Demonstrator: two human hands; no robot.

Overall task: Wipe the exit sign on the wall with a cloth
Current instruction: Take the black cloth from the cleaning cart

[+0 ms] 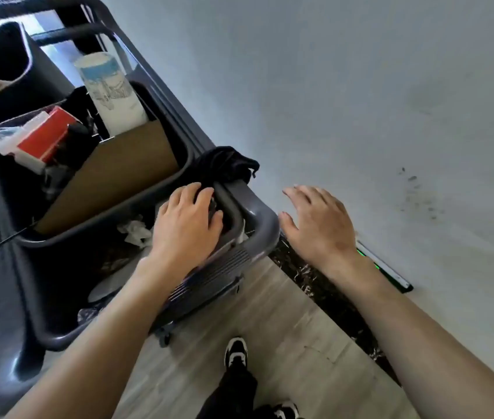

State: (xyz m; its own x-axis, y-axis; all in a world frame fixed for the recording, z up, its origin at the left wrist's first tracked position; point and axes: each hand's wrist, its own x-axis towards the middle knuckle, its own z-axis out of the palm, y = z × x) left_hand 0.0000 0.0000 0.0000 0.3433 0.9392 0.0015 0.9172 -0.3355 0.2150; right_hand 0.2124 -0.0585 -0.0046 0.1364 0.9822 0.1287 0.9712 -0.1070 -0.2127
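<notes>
Head view, black shoe point(235, 352) on wood floor, left hand point(187, 225) curled onto dark cloth point(224, 164) draped over grey cart rail point(255, 213), right hand point(318, 222) spread and empty beside it, exit sign point(388, 269) low on white wall point(330, 86), paper roll point(109, 92) in cart bin beyond

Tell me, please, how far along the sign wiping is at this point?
Nothing looks wiped yet. The left hand is closing on the dark cloth draped over the cart rail. The right hand hovers open and empty. Still to do: lift the cloth and wipe the exit sign low on the wall.
</notes>
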